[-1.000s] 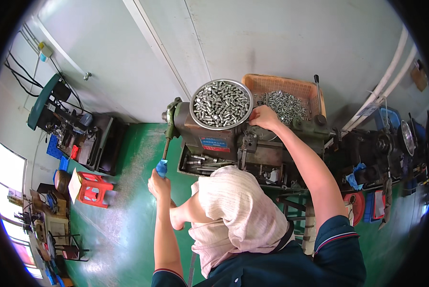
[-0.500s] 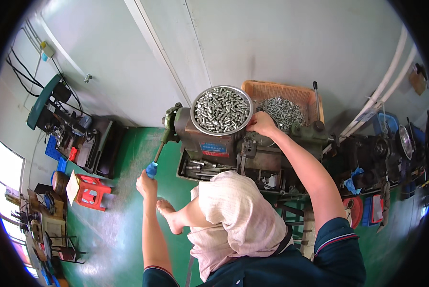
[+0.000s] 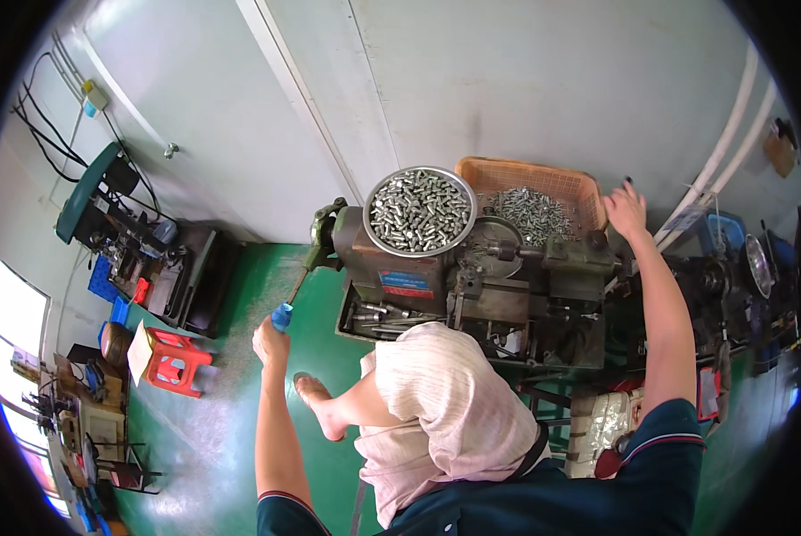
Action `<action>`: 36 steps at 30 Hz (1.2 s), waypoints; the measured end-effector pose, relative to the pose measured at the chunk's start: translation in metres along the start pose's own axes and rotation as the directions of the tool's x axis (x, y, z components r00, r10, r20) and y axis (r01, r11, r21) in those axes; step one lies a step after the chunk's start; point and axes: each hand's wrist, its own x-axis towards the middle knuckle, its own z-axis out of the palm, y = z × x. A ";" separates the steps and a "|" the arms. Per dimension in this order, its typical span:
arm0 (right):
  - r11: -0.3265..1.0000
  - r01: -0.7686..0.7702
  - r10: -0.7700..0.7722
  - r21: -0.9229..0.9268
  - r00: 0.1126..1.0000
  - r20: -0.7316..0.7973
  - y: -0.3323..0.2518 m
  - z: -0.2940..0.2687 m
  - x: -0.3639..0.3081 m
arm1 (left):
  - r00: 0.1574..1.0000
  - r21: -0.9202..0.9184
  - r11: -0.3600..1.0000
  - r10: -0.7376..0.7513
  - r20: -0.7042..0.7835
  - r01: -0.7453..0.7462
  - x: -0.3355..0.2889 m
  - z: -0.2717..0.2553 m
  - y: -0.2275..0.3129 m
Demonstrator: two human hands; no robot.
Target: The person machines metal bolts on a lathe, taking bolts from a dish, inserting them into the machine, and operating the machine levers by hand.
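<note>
My left hand (image 3: 271, 341) is closed around the blue-wrapped grip of a long lever (image 3: 284, 314), which slopes up to the left end of a small green lathe (image 3: 387, 268). At the lathe's right end, my right hand (image 3: 626, 213) is closed on a tailstock lever, whose black knob (image 3: 628, 181) sticks out above the fingers; the hand hides most of its rod. On top of the lathe's left part rests a round metal bowl (image 3: 371, 234) heaped with short silvery metal pieces (image 3: 420, 207). The chuck area (image 3: 497, 246) shows between bowl and tailstock (image 3: 581, 263).
Behind the lathe, an orange plastic basket (image 3: 525, 167) holds many small metal parts. A tray (image 3: 351, 323) with tools lies below the headstock. Left stand a red stool (image 3: 177, 362) and another machine (image 3: 141, 241); more machinery (image 3: 708, 277) stands right. The wall (image 3: 472, 80) is close behind.
My right hand has left the spot beside the bowl's right rim and moved right onto the tailstock lever. The lever's knob now leans further right. My left hand stays on its lever.
</note>
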 end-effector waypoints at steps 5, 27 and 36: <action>0.998 -0.052 0.043 -0.024 0.957 -0.288 0.057 0.005 -0.079 | 1.000 -0.002 1.000 0.011 0.005 -0.011 0.002 0.001 -0.005; 0.987 -0.157 0.151 -0.036 0.980 -0.132 0.050 -0.031 -0.124 | 1.000 -0.037 0.999 0.021 -0.014 -0.022 0.000 0.000 -0.003; 0.987 -0.161 0.158 -0.018 0.980 -0.119 0.051 -0.031 -0.123 | 0.999 -0.046 0.998 0.035 -0.023 -0.036 0.000 0.004 -0.006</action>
